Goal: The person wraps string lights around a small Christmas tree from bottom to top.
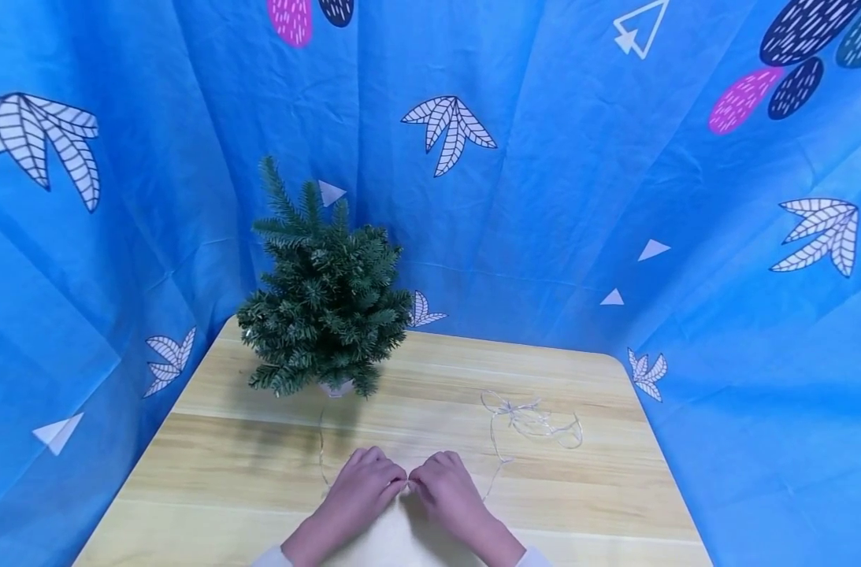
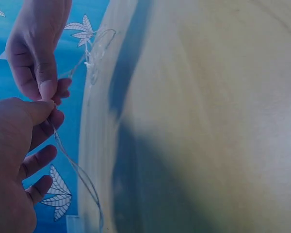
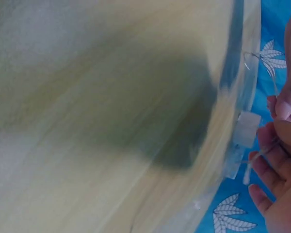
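Observation:
Near the front of the table, my left hand (image 1: 362, 488) and right hand (image 1: 450, 492) meet, fingertips almost touching. Each pinches a thin silvery wire (image 2: 77, 167) between thumb and forefinger. In the left wrist view, the other fingers of the left hand (image 2: 17, 160) are loosely spread while two strands trail down from its pinch. A short piece of wire (image 3: 262, 151) with a small thickened end hangs by the right hand (image 3: 281, 174). The pinched spot itself is mostly hidden by the fingertips. Farther right lies a loose tangle of the wire (image 1: 532, 417).
A small green artificial Christmas tree (image 1: 327, 299) on a pale base (image 1: 336, 388) stands at the back left of the wooden table (image 1: 586, 504). A blue patterned curtain (image 1: 529, 197) surrounds the table's back and sides. In the right wrist view sits a pale block (image 3: 246, 128).

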Motion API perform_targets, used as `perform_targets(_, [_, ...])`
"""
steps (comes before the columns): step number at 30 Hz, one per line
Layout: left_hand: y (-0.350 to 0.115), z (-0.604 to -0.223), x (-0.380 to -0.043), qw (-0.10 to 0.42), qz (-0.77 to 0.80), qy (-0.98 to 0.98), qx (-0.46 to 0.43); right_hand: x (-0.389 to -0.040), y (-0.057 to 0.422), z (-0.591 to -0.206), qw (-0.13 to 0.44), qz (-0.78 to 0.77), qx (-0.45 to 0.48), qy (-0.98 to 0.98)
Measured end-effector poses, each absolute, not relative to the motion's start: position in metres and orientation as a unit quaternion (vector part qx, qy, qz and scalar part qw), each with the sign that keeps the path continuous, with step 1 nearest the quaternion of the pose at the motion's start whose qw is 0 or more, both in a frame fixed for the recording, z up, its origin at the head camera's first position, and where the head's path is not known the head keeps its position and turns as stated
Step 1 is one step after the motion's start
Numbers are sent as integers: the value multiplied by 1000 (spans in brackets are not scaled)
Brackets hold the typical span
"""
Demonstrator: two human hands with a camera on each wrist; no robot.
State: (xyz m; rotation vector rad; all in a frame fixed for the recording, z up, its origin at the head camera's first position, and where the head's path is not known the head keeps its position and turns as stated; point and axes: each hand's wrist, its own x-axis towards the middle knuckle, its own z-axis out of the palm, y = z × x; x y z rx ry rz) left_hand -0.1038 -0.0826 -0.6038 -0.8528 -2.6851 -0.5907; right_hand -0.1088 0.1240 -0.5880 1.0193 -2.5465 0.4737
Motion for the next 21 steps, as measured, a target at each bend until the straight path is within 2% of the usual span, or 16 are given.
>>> perform_targets(13, [-91,-573,-103,88,-262,-935,-223,-119,136,-563,242,201,360,-878])
perform_targets(21, [-115,-556,-104,114,-269,-932,-214,-128,147,-543,272,225,336,-873])
